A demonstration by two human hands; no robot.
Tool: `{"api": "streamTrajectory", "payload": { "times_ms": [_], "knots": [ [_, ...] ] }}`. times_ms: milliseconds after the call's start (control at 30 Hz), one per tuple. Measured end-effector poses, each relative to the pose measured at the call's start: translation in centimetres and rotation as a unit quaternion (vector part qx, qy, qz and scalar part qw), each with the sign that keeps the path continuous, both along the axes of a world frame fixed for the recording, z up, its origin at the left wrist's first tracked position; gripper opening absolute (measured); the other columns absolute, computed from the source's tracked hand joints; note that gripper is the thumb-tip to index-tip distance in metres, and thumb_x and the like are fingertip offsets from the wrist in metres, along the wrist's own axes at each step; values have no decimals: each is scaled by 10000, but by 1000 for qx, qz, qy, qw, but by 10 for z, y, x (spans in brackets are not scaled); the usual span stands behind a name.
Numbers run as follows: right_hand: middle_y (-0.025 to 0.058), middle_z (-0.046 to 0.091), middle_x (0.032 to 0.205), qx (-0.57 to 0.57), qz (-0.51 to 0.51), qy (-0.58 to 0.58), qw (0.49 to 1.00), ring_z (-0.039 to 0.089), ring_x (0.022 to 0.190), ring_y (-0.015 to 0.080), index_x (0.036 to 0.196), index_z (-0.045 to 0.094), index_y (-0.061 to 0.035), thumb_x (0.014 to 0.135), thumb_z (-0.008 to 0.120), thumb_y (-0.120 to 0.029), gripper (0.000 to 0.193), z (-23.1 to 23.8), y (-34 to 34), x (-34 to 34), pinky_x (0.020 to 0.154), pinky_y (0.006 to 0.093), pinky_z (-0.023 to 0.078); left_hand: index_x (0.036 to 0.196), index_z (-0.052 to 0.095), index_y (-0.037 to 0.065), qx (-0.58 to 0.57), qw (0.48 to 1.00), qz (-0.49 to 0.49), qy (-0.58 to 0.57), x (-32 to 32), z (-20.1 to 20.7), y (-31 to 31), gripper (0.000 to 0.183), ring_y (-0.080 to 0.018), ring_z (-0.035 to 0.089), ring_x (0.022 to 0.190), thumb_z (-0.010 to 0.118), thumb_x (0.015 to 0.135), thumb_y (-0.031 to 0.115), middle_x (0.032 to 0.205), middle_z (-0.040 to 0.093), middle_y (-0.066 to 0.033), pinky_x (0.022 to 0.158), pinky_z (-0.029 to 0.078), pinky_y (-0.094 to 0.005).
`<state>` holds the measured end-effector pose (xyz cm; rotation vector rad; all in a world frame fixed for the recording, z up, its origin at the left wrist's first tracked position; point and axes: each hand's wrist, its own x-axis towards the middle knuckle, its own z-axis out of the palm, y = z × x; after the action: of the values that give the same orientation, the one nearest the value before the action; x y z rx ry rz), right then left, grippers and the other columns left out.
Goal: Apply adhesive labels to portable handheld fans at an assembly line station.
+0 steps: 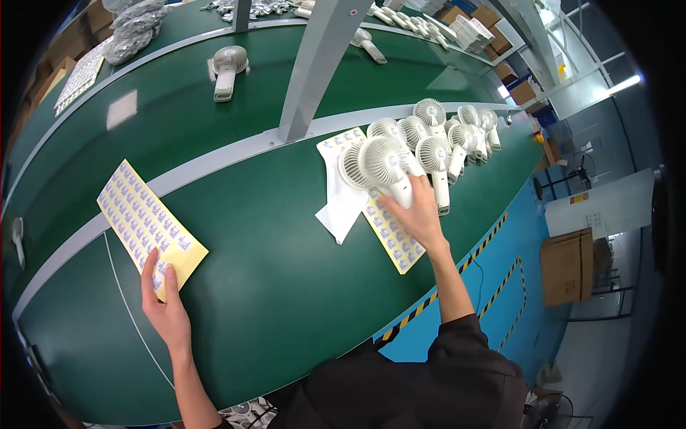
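My left hand (168, 314) grips the near corner of a yellow-edged sticker sheet (139, 214), which carries rows of small printed labels. Two of its fingers lie over the sheet's face. On the right, my right hand (420, 214) is closed around the handle of a white handheld fan (384, 159), its round grille pointing up. The held fan hides part of the fans beside it. Beneath my right hand lies a second sticker sheet (394, 239), partly covered by a white backing paper (343, 204).
Several white handheld fans (434, 154) cluster on the right of the green table (264, 264). A metal post (314, 79) rises from the rail across the table. Another fan (227, 71) lies beyond the rail. Cardboard boxes (566, 268) stand on the blue floor at right.
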<state>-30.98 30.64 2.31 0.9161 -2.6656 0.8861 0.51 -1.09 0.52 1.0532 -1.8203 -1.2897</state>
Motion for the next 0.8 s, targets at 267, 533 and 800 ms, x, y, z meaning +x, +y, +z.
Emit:
{"api": "streamTrajectory", "payload": {
  "times_ms": [267,533,800],
  "knots": [
    [238,677,1027,122,-56,-17,991,637,980,431,1175,572,9,784,803,-156,484,11,-11,12,861,460,498,1328,597,-15,-19,1000,9,-3,0,-2,-2,351,-191,596,1139,598,1002,114,1287,638,-142,992,457,-310],
    [196,712,1051,53,186,-189,963,709,979,318,1265,545,30,798,814,-212,590,53,-121,56,839,367,532,1304,602,-18,-26,999,-7,19,7,-4,-7,347,-187,612,1115,633,981,106,1225,674,-161,961,471,-315],
    [233,707,932,21,166,-143,976,695,844,405,1011,591,25,882,702,-368,428,-5,-334,4,767,475,524,1286,619,22,-52,998,-11,25,1,-14,-6,345,-260,714,1020,656,958,123,1066,727,-226,876,524,-327]
  ]
}}
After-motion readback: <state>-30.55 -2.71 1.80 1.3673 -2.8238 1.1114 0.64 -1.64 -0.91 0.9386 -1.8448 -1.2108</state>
